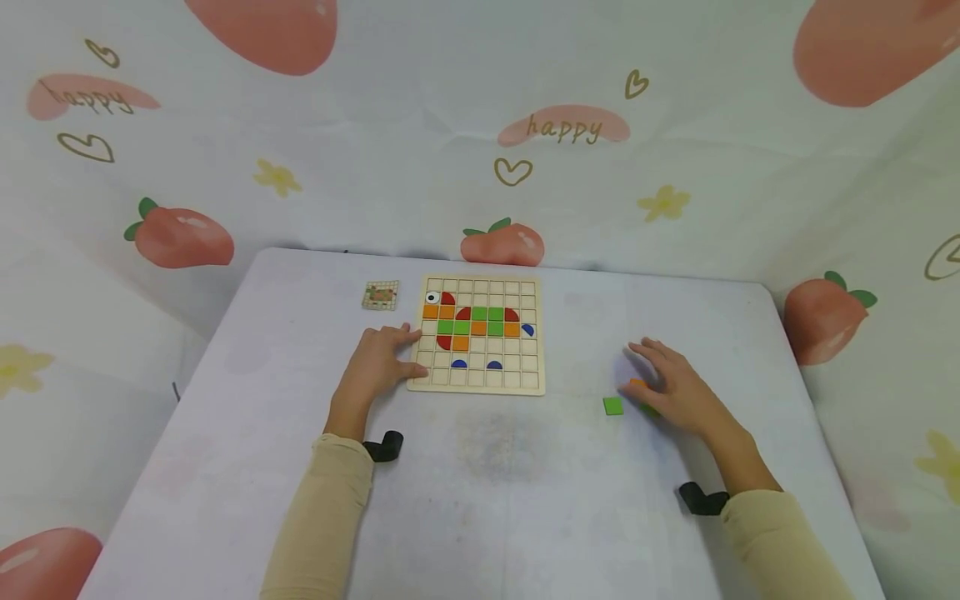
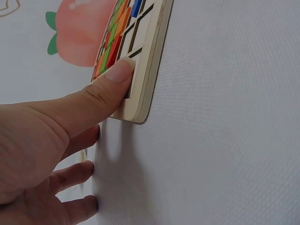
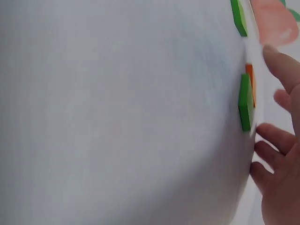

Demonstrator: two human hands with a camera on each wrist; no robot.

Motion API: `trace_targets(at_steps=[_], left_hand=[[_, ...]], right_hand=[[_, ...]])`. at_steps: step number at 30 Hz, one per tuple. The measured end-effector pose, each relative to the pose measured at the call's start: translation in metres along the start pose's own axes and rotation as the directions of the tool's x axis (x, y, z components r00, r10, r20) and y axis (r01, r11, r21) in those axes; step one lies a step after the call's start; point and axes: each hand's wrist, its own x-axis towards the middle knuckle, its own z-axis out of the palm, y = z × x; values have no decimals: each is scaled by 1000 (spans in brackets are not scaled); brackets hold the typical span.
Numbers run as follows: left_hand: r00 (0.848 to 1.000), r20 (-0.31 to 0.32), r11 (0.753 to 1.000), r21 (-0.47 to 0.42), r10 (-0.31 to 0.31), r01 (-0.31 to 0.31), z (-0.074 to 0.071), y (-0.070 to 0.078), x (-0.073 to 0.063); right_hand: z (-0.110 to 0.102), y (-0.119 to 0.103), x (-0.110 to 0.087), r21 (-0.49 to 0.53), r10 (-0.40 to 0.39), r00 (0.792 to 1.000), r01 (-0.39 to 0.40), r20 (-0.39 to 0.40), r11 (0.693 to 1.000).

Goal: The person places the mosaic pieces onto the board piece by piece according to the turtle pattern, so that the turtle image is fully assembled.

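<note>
My left hand (image 1: 378,358) rests at the left side of a wooden grid board (image 1: 480,385). Its thumb (image 2: 110,82) lies on the board's corner, while the other fingers extend along the left edge and onto the table. Red, orange, green and blue pieces plus an eye tile (image 1: 432,297) form an animal-like figure on the grid. To the right of the board, my right hand (image 1: 678,392) hovers with fingers spread and nothing between them. Under it lie an orange tile (image 1: 639,383) and a green tile (image 3: 245,103), partly covered in the head view. Another green square (image 1: 613,406) sits just left of the thumb.
A small picture card (image 1: 380,295) with a similar figure lies beyond the left hand. White cloth covers the table (image 1: 495,500), and a peach-patterned cloth (image 1: 405,183) hangs behind its far edge. A black strap piece (image 1: 386,446) sticks out at the left wrist.
</note>
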Motion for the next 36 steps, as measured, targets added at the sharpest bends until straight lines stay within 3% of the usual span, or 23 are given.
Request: trace_targets(at_steps=[10,21,29,36], left_hand=[[1000,-4,1000,-13,-2,2,1,0,0],[1000,-12,1000,-12,-4,4,0,0,0],[1000,-28,1000,-4,6,-6,1,0,1],[999,-32,1000,0,5,-5,2,0,1]], right_hand=[[-3,8,-7,115,-36,999,38,-23,993],[2,4,-3,79,-43,993,51,-106,996],[9,-9,9,63,-103,971,119,-214,991],[6,-37,27,127,-38,994,51,-106,991]])
